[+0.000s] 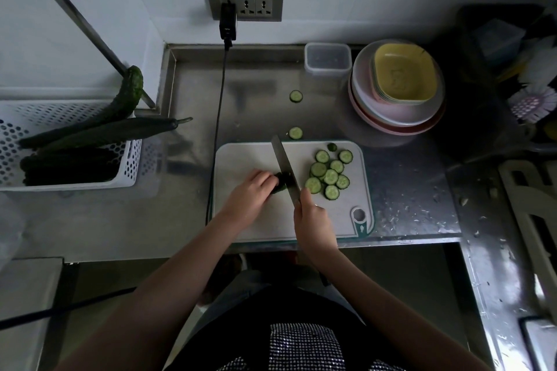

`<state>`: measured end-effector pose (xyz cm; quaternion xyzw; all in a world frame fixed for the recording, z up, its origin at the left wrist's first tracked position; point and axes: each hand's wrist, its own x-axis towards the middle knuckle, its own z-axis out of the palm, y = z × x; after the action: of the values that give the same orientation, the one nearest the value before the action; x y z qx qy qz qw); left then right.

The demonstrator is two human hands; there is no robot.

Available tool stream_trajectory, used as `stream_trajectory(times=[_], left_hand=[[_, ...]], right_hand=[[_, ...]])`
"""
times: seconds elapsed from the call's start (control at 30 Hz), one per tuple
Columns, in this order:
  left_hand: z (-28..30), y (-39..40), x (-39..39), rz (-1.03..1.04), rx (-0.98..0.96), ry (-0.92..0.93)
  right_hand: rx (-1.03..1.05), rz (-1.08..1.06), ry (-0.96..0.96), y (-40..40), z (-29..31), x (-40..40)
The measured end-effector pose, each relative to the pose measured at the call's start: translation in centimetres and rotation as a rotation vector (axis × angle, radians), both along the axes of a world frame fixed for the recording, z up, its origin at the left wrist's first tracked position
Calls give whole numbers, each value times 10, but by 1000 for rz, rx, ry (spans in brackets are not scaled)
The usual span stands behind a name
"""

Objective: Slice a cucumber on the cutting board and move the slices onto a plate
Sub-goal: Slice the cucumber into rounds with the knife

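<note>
My left hand [250, 191] sits at the middle of the frame, its fingers curled down over the short dark stub of cucumber [281, 182] that remains on the cutting board [241, 159]. My right hand [313, 220], just below and right of centre, has its fingers wrapped tight around the handle of the knife [284, 166]; the blade runs up and to the left and stands against the cut end of the stub.

To the right of the blade, on the board, lies a loose cluster of slices [330, 175]. I count nine rounds, some overlapping, plus one small dark end piece [332, 147] at the board's upper edge. Two more rounds have left the board and lie on the steel counter [407, 190]: one slice [295, 133] just above the board's top edge, another stray slice [296, 96] further up toward the wall.

At the upper right stands a stack of plates [361, 90] with a yellow square dish [404, 75] on top; how many plates I cannot tell. Beside it on the left is one clear container [328, 60].

At the left of the frame a white perforated basket [129, 166] holds whole cucumbers [114, 132]; two stick out clearly, the rest are a dark heap I cannot count.
</note>
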<state>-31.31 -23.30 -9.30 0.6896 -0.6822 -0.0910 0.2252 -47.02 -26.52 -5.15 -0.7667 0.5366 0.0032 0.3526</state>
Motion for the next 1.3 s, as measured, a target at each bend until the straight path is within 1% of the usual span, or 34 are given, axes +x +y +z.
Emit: stream_trajectory(times=[0.37, 0.6, 0.77, 0.83, 0.9, 1.0, 1.07, 1.13, 1.2, 1.23, 1.3], left_hand=[[-1, -1, -1, -1, 2, 14], [-3, -1, 1, -20, -9, -7], [0, -1, 0, 1, 32, 27], [3, -1, 1, 15, 56, 42], [4, -2, 2, 4, 77, 14], [7, -2, 1, -15, 108, -42], [8, -3, 1, -43, 87, -97], [10, -2, 1, -65, 22, -166], [15, 0, -6, -92, -90, -237], [18, -1, -10, -135, -141, -270], [21, -7, -20, -263, -160, -312]], right_hand=[[30, 30, 36, 1, -7, 3], [26, 76, 154, -2, -16, 6], [7, 100, 174, -5, -16, 0], [-1, 72, 196, -8, -15, -9], [-13, 3, 176, -12, -13, -18], [-85, -43, 153, -16, -8, -28], [-178, 3, 151, -17, -5, -31], [-261, 76, 192, -18, -1, -34], [-321, 128, 270, -20, 1, -38], [-370, 143, 292, -20, 2, -39], [-477, 172, 328, -17, 3, -41]])
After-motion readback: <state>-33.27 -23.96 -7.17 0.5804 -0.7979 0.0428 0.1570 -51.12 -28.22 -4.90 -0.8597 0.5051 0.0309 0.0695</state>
